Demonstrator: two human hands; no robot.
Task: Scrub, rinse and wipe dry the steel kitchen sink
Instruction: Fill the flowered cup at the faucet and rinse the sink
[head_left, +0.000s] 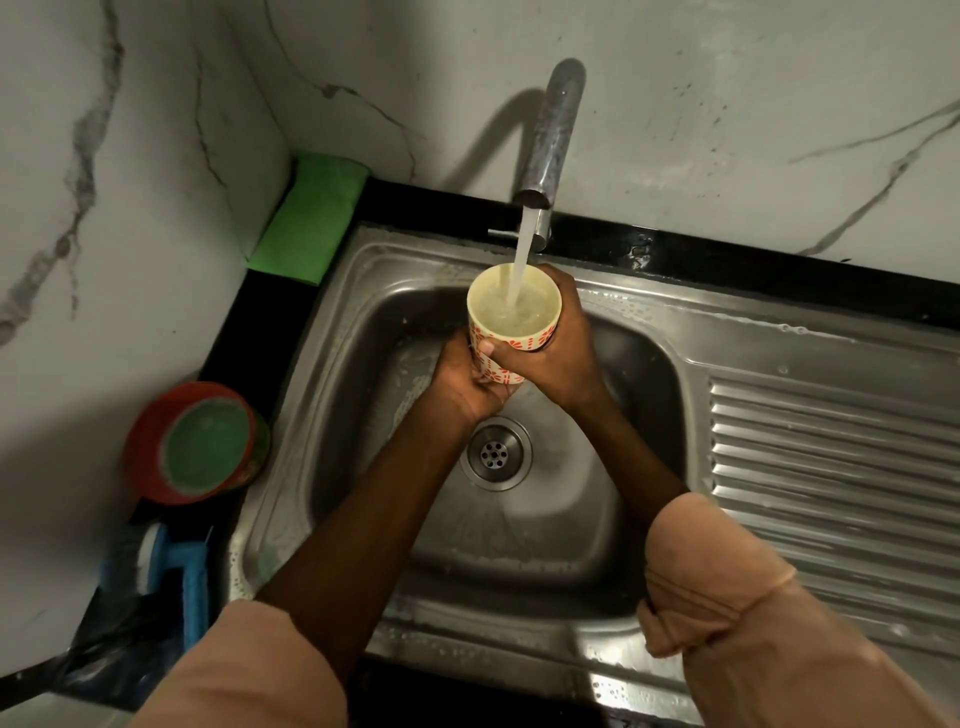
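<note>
Both hands hold a cream cup (511, 312) with an orange pattern over the steel sink (363, 364). My right hand (550, 353) grips the cup's side, thumb across its front. My left hand (462, 384) cups it from below and the left. A stream of water runs from the steel tap (550, 135) into the cup, which is nearly full. The round drain (496, 452) lies below my hands. Foam and drops cling to the basin's walls and rim.
A folded green cloth (311, 213) leans in the back left corner. A red tub of green soap paste (197, 441) stands on the black counter at the left, with a blue brush (176, 566) and black plastic bag in front of it. The ribbed drainboard (831, 467) extends right.
</note>
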